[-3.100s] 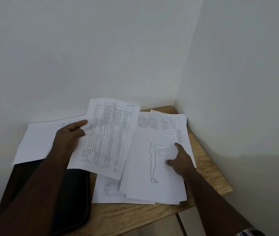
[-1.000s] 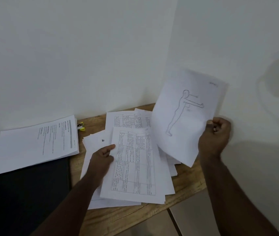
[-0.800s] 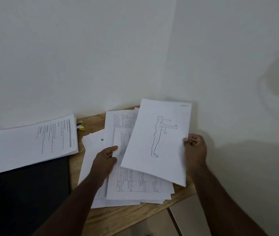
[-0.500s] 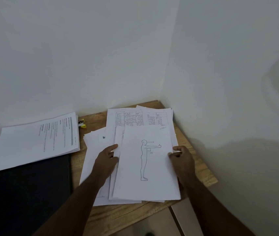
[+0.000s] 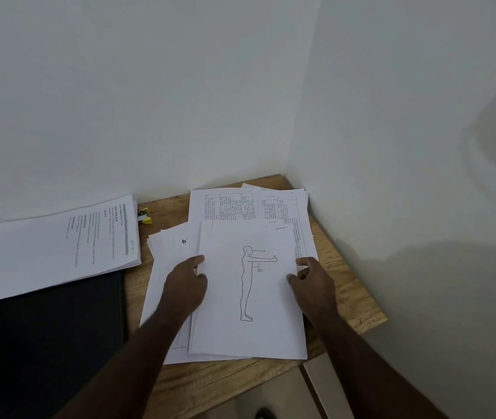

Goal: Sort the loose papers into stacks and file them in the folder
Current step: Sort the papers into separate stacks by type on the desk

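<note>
The figure sheet (image 5: 249, 297) lies between the two hands on top of the loose pile (image 5: 168, 297), its long axis running straight away from the person. The left hand (image 5: 186, 285) pinches its left edge, thumb on top; the right hand (image 5: 313, 285) has thumb and fingers curled at its right edge, so both are equally near and both grip the same sheet. Just beyond the fingertips, two table-printed sheets (image 5: 234, 207) stick out from under it, fanned toward the corner of the walls. Well to the left of the left hand sits one sorted stack (image 5: 59, 246), lying across the far end of one dark folder (image 5: 44, 343), its long axis slanting left and toward the person. A small yellow-tipped object (image 5: 144, 216), too small to identify, lies on the counter (image 5: 358, 309) between that stack and the pile. I judge the next move depends on squaring the sheet to the pile beneath, or carrying it leftward. How many sheets the pile holds cannot be told.
</note>
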